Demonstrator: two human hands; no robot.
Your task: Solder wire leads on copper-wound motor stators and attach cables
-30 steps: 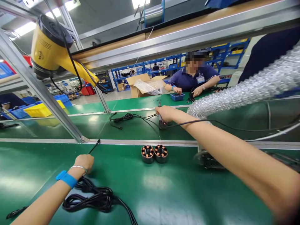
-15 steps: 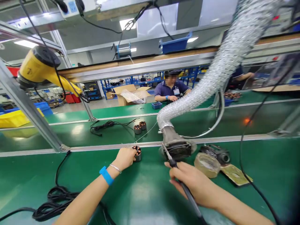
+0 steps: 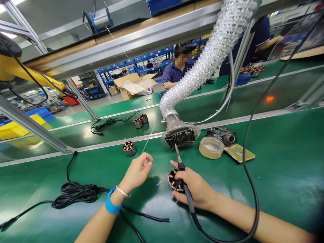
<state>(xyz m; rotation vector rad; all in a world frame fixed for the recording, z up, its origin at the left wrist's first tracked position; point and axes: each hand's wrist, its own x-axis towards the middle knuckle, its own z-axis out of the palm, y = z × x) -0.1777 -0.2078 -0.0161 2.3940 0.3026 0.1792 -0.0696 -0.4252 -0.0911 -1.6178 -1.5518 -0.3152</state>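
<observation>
My right hand (image 3: 199, 189) grips a soldering iron (image 3: 186, 189), its metal tip pointing away from me at the fume duct. The thumb and fingers of that hand also lie around a motor stator (image 3: 174, 184) with copper windings, and a thin wire end sticks out to its left. My left hand (image 3: 138, 170) is off to the left with its fingers curled together. A thin solder wire (image 3: 149, 136) runs down to behind it; whether the fingers pinch the wire is hidden. Another stator (image 3: 129, 149) stands on the green bench near the rail, beyond my left hand.
A silver duct (image 3: 194, 77) ends in a fan hood (image 3: 181, 135). Right of it lie a tape roll (image 3: 211, 147), a black iron holder (image 3: 224, 135) and a yellow sponge tray (image 3: 240, 153). Coiled black cable (image 3: 76, 194) lies left. A co-worker (image 3: 177, 69) sits opposite.
My left hand has let go of the stator by the rail and moved right and nearer to me. A stator now shows in my right hand. The whole view has shifted.
</observation>
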